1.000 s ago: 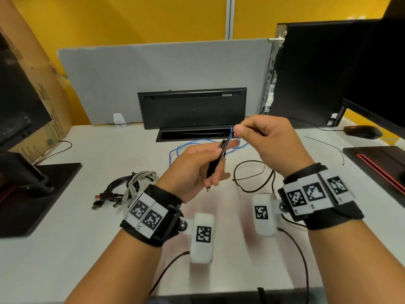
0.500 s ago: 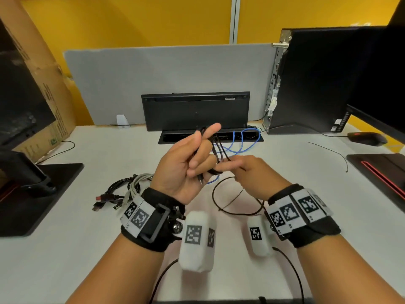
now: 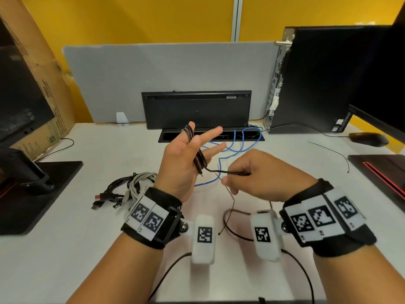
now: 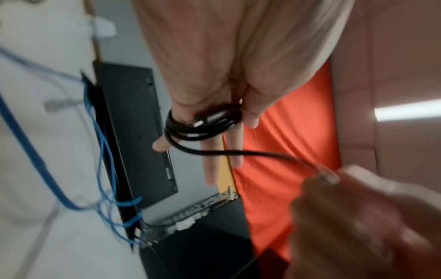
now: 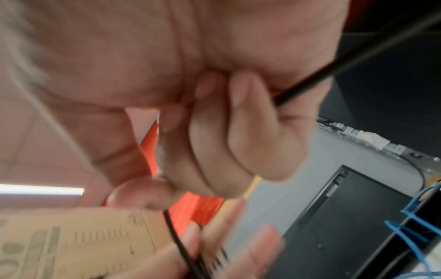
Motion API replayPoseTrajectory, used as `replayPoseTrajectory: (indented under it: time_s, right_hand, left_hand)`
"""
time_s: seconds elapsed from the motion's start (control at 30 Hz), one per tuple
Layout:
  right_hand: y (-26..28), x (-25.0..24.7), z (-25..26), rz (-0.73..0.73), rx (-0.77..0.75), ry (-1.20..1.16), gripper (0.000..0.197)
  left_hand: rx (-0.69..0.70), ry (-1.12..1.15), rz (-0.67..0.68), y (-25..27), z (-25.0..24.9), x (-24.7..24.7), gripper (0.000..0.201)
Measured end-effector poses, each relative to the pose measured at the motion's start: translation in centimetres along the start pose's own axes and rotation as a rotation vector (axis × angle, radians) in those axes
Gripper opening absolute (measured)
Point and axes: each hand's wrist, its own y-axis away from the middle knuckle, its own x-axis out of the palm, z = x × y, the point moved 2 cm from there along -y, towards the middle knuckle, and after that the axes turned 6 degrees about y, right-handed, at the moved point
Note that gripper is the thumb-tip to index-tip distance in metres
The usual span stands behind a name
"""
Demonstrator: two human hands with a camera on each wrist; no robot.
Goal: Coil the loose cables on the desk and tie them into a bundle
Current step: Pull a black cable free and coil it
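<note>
Left hand [image 3: 186, 159], fingers straight and spread, wears black cable [image 3: 198, 154] coils; right hand [image 3: 258, 174] pinches the cable's free length above the white worktop [image 3: 65, 249].

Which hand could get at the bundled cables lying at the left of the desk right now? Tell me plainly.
Probably neither. The left hand is nearest the bundled cables, with bare desk between, but black cable is looped round its fingers. The right hand pinches that cable's free run.
</note>
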Motion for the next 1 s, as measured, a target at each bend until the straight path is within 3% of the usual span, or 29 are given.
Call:
replayPoseTrajectory:
  time_s: [0.17,0.27,0.4,0.53,0.63,0.7,0.83,1.0]
  right_hand:
    - [-0.2,-2.0,0.2,-0.207,-0.106,-0.203,0.022]
    - [-1.1,-2.3,-0.6,-0.318,-0.14,-0.175,0.018]
    - [-2.1,-2.2,-2.5,-0.49,-0.129,-0.109,0.012]
    - [-2.7,-2.5,-4.2,-0.638,-0.071,0.014,0.008]
    - [-3.0,-2.7,-5.4,-0.697,-0.052,0.057,0.016]
    - [-3.1,-2.5,-6.1,-0.674,-0.014,0.073,0.021]
    - [-3.2,-0.9,-6.4,-0.492,0.014,0.03,0.023]
    - [-3.4,1.2,-6.0,-0.167,0.084,0.12,0.024]
  left_hand:
    - [-0.121,-0.198,0.031,0.3,1.4,0.0,0.052]
    - [-0.176,-0.287,0.117,0.6,1.5,0.4,0.047]
    - [-0.222,-0.35,0.133,0.6,1.3,0.6,0.035]
    - [-0.35,-0.186,0.187,1.3,0.9,1.3,0.037]
    - [-0.42,0.041,0.249,1.4,0.2,1.5,0.04]
    - [-0.422,0.234,0.292,1.5,-0.4,1.6,0.045]
    - [-0.374,0.526,0.311,1.2,-1.4,1.8,0.049]
    - [-0.216,0.549,0.123,0.8,-1.3,1.5,0.051]
